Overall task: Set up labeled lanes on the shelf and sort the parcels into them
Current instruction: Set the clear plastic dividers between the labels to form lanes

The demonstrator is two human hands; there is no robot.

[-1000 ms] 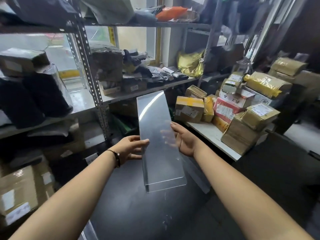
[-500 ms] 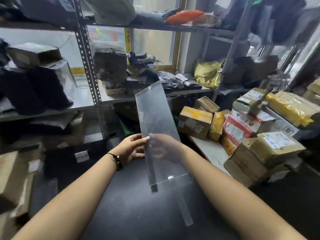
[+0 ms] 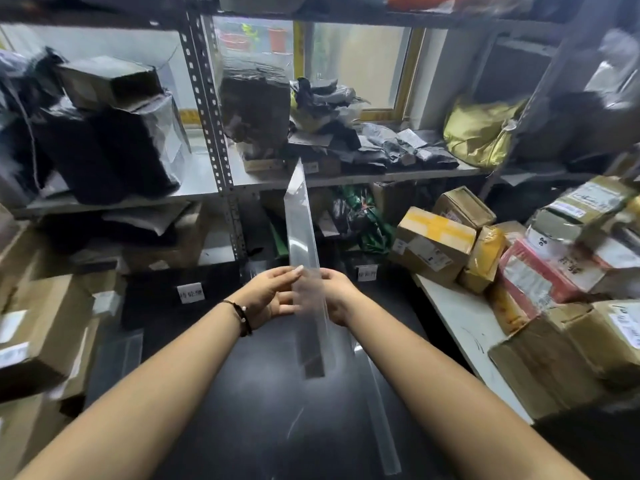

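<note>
Brown cardboard boxes (image 3: 41, 327) are stacked at the far left. Above them, black wrapped parcels (image 3: 104, 143) sit on the metal shelf (image 3: 199, 169). A small white label (image 3: 191, 292) stands at the back of the black table (image 3: 214, 427).

Next comes the left hand (image 3: 273, 296), with a dark bracelet (image 3: 244, 317) on its wrist. Its fingers (image 3: 291, 273) and thumb pinch the left side of a clear plastic sheet (image 3: 303, 237). The sheet is in the middle, held up above the black table. It stands tall and is turned so we see it nearly edge-on. Its top leans a bit left and reaches up in front of the shelf's edge.

The right hand (image 3: 341, 296) holds the other side, with its fingers curled round the sheet's edge. They look blurry through the plastic. A thin clear strip (image 3: 381, 420) lies flat on the black table under the right arm.

Farther right, a yellow bag (image 3: 481, 133) sits on the shelf. Below it, many boxes (image 3: 436, 244) and a red parcel (image 3: 540, 275) are piled on a white table (image 3: 457, 317).
</note>
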